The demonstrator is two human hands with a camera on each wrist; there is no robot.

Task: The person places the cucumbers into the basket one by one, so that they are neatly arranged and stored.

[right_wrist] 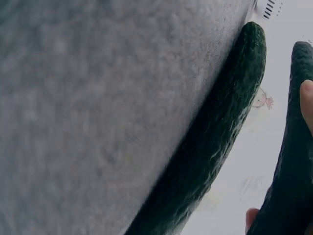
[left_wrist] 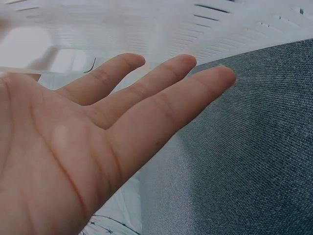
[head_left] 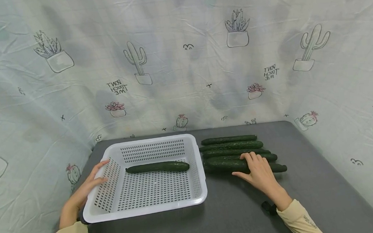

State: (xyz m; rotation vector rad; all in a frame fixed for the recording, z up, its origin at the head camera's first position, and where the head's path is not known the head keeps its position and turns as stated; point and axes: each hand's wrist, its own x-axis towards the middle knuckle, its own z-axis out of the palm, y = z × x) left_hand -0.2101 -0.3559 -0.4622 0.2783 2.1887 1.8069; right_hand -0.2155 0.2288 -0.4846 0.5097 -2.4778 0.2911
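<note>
A white plastic basket [head_left: 141, 213] with slotted walls stands on the left of the table, and one cucumber [head_left: 157, 167] lies inside it. My left hand [head_left: 87, 188] holds the basket's left rim, thumb and a finger over the edge. In the left wrist view, three extended fingers [left_wrist: 166, 105] show beneath the basket. On the right, my right hand [head_left: 261, 172] grips a dark green cucumber [right_wrist: 288, 196], thumb and fingertips on opposite sides. This cucumber is apart from another cucumber [right_wrist: 210, 142] lying on the table. Part of the gripped cucumber is outside the right wrist view.
Several cucumbers [head_left: 229, 140] lie side by side just right of the basket, roughly parallel. The grey tabletop [head_left: 231, 213] extends in front of them. A patterned cloth [head_left: 183, 66] hangs behind and on both sides of the table.
</note>
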